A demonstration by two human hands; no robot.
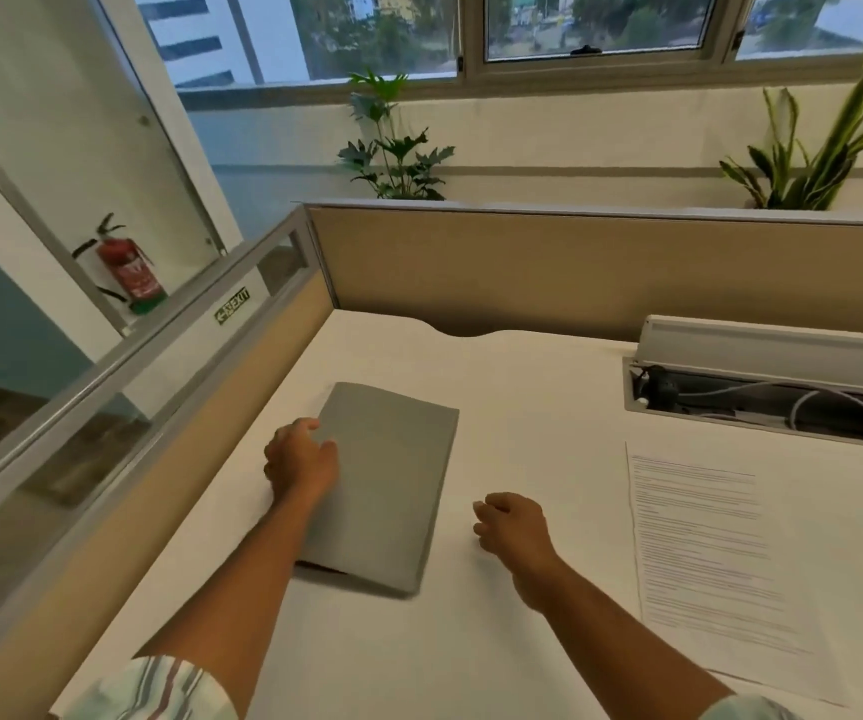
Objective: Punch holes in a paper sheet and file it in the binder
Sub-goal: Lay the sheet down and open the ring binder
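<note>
White desk [522, 387] fills the cubicle corner, with tan partition walls behind, plants and a window beyond, and an open cable tray at the right.

Fingers of the left hand [302, 459] curl loosely over the left edge of the grey binder [390, 485], resting on its cover near the far corner; whether they are hooked under the cover I cannot tell. The right hand [512, 527] rests on the bare desk just right of the binder, fingers loosely bent, holding nothing.

The binder lies shut and flat, slightly turned, its near edge showing a dark gap. It looks thin and stiff, matte grey. Well to its right lies the paper sheet [710, 558], printed with lines of text, flat and with no holes that I can make out. A grey thing at the far right edge is cut off; it may be the punch.

The task seems barely begun. Next comes either opening the cover or reaching right for the sheet.
</note>
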